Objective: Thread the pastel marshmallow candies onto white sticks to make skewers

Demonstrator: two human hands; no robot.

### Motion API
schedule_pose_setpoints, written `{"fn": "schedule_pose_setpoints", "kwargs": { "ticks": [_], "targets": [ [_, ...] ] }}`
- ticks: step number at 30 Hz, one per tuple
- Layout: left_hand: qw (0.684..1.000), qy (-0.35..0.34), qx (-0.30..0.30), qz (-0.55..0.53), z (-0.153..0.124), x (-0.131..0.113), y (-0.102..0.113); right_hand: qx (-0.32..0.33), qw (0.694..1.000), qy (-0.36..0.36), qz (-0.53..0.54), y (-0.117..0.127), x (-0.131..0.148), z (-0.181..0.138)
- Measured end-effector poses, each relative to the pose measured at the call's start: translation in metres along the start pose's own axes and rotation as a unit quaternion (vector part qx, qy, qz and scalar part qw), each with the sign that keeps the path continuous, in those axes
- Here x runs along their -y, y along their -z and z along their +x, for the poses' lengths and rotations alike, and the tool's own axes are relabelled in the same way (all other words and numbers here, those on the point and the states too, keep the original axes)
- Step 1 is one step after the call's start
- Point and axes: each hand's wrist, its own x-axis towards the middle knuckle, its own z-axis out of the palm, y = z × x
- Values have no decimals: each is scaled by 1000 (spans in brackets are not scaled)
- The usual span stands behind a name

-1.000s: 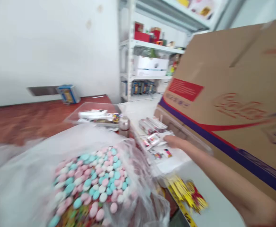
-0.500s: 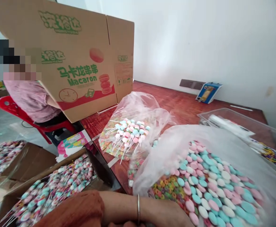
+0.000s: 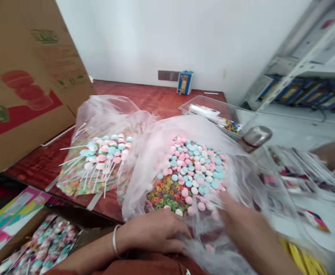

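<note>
Translucent plastic bag [image 3: 194, 124], in which pastel discs [image 3: 194, 168] and small rings [image 3: 166, 194] are seen, is laid on the red tabletop [image 3: 158, 100], just right of stick-mounted candies [image 3: 108, 151]. Left hand [image 3: 158, 231] is held partly curled at the bag's near edge; whether film is gripped cannot be told. Right hand [image 3: 239, 217] is blurred at the near right side, its opening and any hold unresolved.

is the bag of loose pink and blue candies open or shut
Open: the plastic bag is spread wide at its near side, with loose candies showing uncovered beyond the left hand.
</note>
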Motion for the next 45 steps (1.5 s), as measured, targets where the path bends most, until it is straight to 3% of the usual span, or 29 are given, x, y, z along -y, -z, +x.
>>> {"fn": "schedule_pose_setpoints", "kwargs": {
  "ticks": [1,3,6,17,22,26,30,33,38,45],
  "targets": [
    [1000,11,9,-4,-6,-6,5,30,999,-2,-20,-5,8,-2],
    [999,33,15,-24,-18,-15,14,164,980,30,-110,-22,29,1],
    [996,68,7,-58,-31,-17,25,197,974,39,-105,-48,54,6],
    [992,121,-31,-16,-33,19,46,195,981,5,5,-50,42,-11],
    [978,146,-143,49,-28,33,38,192,981,17,1,-54,41,-17],
    [962,167,-207,67,-23,43,30,133,991,-12,27,-48,35,-22],
    [940,193,-282,5,-18,45,32,76,994,-32,72,-42,31,-22],
    [931,213,-274,-117,-10,43,30,42,994,-34,99,-42,31,-21],
    [882,205,-245,-346,8,43,15,36,992,-12,118,-44,31,-21],
    [865,208,-276,-363,13,45,9,28,992,7,127,-45,29,-24]
  ]
}}
